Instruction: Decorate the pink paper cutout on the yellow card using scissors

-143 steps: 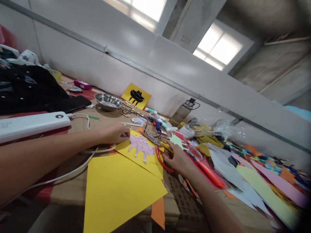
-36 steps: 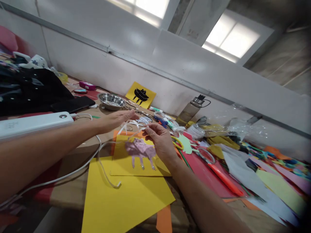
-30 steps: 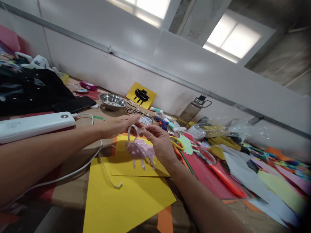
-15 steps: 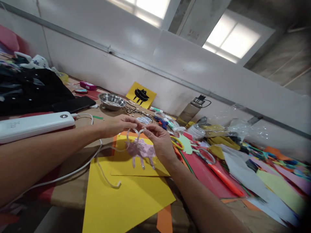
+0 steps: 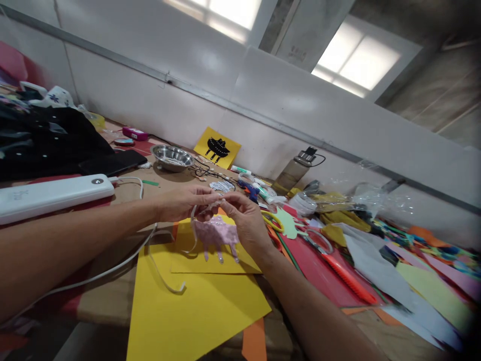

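Note:
A thin white cord (image 5: 193,223) runs between my two hands, and its slack drops onto the yellow sheets below. My left hand (image 5: 191,199) pinches it with the fingertips. Close beside it, my right hand (image 5: 244,213) grips the cord's end between thumb and forefinger. The fingertips of both hands nearly meet. Beneath them lies a smaller yellow card (image 5: 188,263) bearing a glittery pink cut-out (image 5: 216,235) with dangling legs. That card rests on a larger yellow sheet (image 5: 195,316), where a curled stretch of the cord ends.
A white power bank (image 5: 56,195) with a cable is at left, near a steel bowl (image 5: 173,158). Behind stand a yellow card with a black cut-out (image 5: 218,149) and a bottle (image 5: 295,170). Scissors (image 5: 319,240), a red-orange cutter (image 5: 349,280) and paper scraps lie right.
The open loop of cord between my hands has been drawn in and gathered at the fingertips. My left fingers have curled further round it; my right hand has barely moved.

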Motion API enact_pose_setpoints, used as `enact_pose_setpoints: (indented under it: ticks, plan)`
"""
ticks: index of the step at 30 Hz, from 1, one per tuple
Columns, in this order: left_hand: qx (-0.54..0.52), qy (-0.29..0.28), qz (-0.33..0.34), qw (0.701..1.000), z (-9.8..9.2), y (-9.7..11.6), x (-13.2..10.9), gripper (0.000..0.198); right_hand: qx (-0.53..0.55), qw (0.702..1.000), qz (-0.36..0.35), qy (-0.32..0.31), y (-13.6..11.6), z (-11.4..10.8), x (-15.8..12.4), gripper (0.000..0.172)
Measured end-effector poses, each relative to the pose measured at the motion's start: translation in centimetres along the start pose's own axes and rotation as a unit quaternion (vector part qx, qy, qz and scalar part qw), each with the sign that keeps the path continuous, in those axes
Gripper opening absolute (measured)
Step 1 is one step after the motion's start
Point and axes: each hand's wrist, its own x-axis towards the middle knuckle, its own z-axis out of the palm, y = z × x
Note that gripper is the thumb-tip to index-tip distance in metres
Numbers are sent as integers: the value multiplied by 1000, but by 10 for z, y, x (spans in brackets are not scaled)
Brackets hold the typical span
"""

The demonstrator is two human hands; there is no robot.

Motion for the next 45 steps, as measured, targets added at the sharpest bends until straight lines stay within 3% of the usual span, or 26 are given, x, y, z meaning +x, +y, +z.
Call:
enact_pose_setpoints:
  ticks: [9,13,16,18,21,23,26,29,34,38,45]
  plan:
    - [-18,63,-20,998,-1,-3,3,13,40,999,22,-20,3,4,-1,10]
    - [-23,91,-21,995,-4,-6,5,13,51,995,47,-70,1,-6,4,31]
    - [-20,127,-16,992,-9,-5,6,12,-26,994,33,-101,-9,-27,9,45]
    - [-26,149,-16,988,-13,-3,6,12,-158,985,13,-65,-17,-47,9,39]
    - [-40,166,-10,985,-20,-1,6,12,-413,910,26,-17,-22,-77,1,28]
    - [-46,171,-5,984,-23,-1,6,12,-526,846,71,-50,-17,-92,-8,29]
    - [-52,183,-3,982,-26,-2,7,14,-603,778,116,-134,-1,-104,-18,39]
    - [-38,190,-6,981,-26,-3,6,15,-631,748,104,-175,17,-106,-19,46]
    - [-29,219,-25,975,-22,-1,6,14,-636,755,104,-122,29,-105,-12,48]
    - [-30,226,-27,973,-21,-1,6,15,-671,729,117,-69,31,-105,-13,57]
    - [-28,218,-10,975,-26,-5,7,14,-636,759,127,-61,30,-105,-12,70]
